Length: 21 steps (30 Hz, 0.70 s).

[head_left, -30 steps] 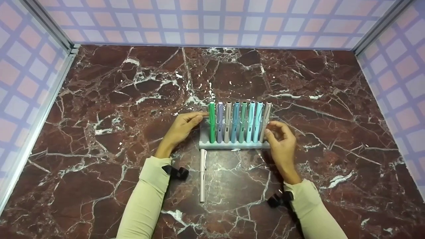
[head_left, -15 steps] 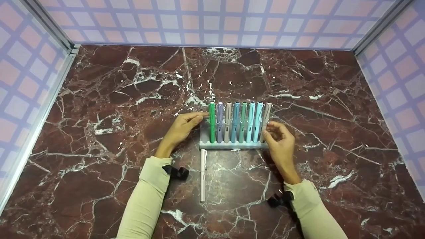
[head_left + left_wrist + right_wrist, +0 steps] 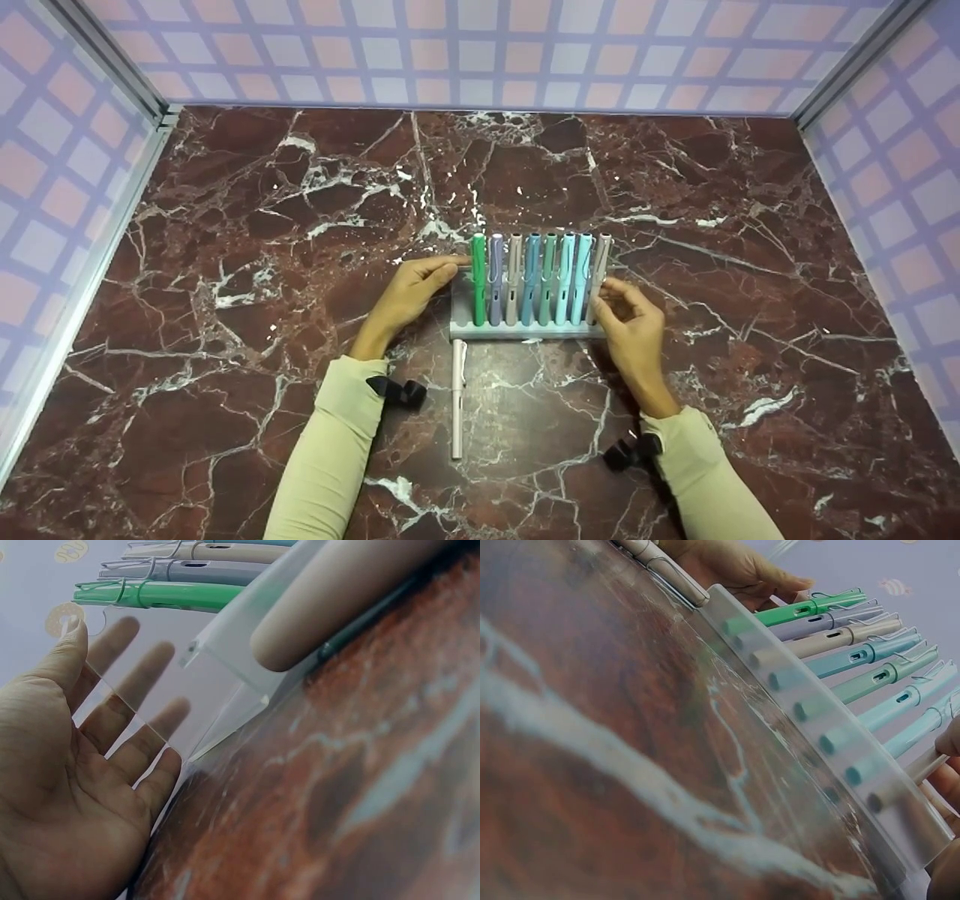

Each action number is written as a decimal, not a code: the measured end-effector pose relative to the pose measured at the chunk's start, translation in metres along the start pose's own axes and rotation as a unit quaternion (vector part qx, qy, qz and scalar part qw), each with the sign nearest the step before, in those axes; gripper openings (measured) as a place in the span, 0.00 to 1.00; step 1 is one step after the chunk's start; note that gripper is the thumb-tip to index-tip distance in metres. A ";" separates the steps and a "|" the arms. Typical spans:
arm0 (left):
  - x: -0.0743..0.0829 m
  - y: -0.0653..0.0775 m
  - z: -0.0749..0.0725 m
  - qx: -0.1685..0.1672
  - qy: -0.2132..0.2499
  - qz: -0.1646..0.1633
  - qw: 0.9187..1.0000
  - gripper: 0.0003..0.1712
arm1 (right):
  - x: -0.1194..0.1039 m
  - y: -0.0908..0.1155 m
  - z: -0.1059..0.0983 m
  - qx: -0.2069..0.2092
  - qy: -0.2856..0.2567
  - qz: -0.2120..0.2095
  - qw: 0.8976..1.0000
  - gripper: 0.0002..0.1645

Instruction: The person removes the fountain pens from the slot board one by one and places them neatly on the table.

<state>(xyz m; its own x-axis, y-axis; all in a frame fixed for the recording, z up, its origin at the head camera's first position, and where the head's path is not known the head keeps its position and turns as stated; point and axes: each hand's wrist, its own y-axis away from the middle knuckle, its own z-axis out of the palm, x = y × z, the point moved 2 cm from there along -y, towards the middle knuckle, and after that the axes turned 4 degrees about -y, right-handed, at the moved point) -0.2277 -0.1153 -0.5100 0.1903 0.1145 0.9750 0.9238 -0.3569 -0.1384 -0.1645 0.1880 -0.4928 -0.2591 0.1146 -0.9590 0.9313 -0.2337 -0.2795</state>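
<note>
A clear acrylic pen stand [image 3: 463, 331] holds a row of capped pens, from a green pen [image 3: 479, 277] at the left through purple, taupe and blue ones. My left hand [image 3: 412, 289] holds the stand's left edge; in the left wrist view its thumb lies at the edge and its fingers show through the clear panel [image 3: 217, 667]. At the other end, my right hand [image 3: 636, 316] pinches the rightmost taupe pen [image 3: 602, 259], thumb on its front in the right wrist view. That pen leans slightly right at the top. The right hand's other fingers are partly hidden behind the stand.
A pale pink pen [image 3: 457, 405] lies on the red marbled table [image 3: 300, 450], pointing toward the stand's front left corner. Checked panels [image 3: 480, 52] stand at the back and both sides. Each wrist carries a black camera mount [image 3: 405, 391].
My right hand has shifted slightly left, its thumb now further over the rightmost taupe pen. The left hand stays at the stand's left edge.
</note>
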 end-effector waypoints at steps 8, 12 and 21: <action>0.001 0.000 0.000 -0.001 0.002 0.002 1.000 0.17 | -0.015 0.003 0.002 -0.004 0.006 -0.010 1.000 0.14; 0.001 0.000 0.000 -0.004 0.001 -0.002 1.000 0.17 | -0.015 0.003 0.002 -0.003 0.002 -0.011 1.000 0.15; 0.000 0.001 -0.001 0.000 0.002 -0.004 1.000 0.17 | 0.002 0.001 -0.001 0.000 -0.005 -0.021 1.000 0.16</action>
<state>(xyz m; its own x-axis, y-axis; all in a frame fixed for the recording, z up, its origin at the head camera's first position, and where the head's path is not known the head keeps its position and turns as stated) -0.2265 -0.1164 -0.5100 0.1816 0.1130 0.9769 0.9250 -0.3569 -0.1307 -0.1643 0.1891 -0.4952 -0.2999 0.1154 -0.9470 0.9196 -0.2292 -0.3191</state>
